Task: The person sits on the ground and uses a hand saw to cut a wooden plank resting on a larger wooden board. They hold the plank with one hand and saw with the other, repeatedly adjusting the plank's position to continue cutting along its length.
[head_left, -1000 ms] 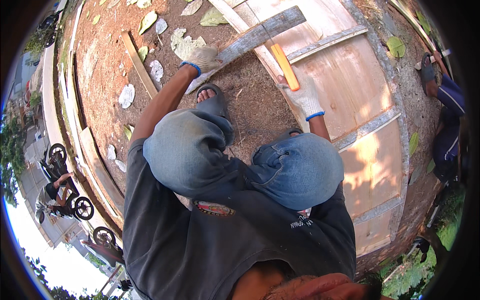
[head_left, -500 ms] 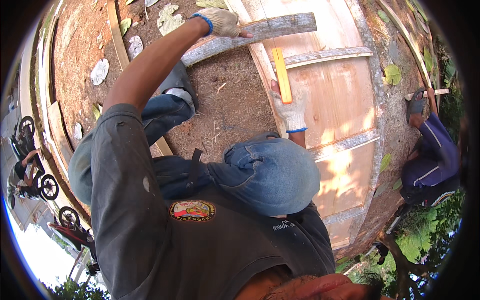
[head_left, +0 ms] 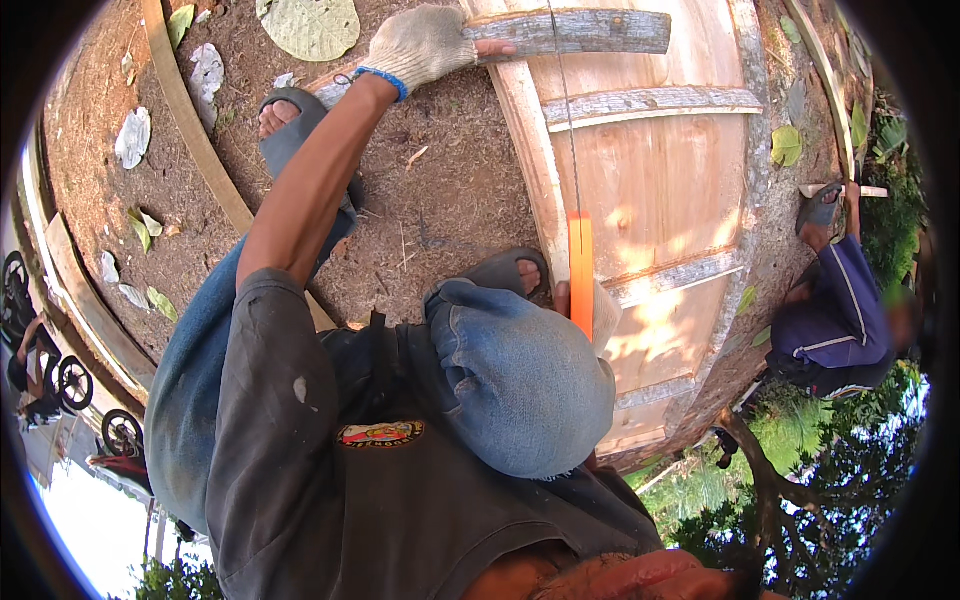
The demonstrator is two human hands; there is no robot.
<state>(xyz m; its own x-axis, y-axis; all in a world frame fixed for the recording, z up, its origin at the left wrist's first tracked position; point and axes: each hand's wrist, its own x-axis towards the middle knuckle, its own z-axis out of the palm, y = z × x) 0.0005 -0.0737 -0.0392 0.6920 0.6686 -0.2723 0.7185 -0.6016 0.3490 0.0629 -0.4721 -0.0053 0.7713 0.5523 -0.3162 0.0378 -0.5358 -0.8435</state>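
Note:
My left hand point(head_left: 420, 45), in a cream knit glove with a blue cuff, is closed round a narrow grey, weathered wooden board point(head_left: 600, 32). This board lies across the edge of a larger wooden panel point(head_left: 660, 170). My right hand point(head_left: 604, 318), also gloved, grips the orange handle point(head_left: 581, 265) of a handsaw; my knee and the handle hide most of that hand. Seen edge-on, the saw blade point(head_left: 570, 120) runs away from me as a thin dark line and crosses the board to the right of my left hand.
Grey cross strips point(head_left: 650, 103) span the panel. My sandalled foot point(head_left: 285, 120) is beside the board's left part. Leaves and a long strip of wood point(head_left: 190, 110) lie on the dirt at left. Another person point(head_left: 835, 300) crouches at far right. Motorbikes point(head_left: 75, 385) stand at far left.
The saw handle and my right hand have come back toward me, baring more blade. My left hand still holds the board. The whole view has shifted slightly.

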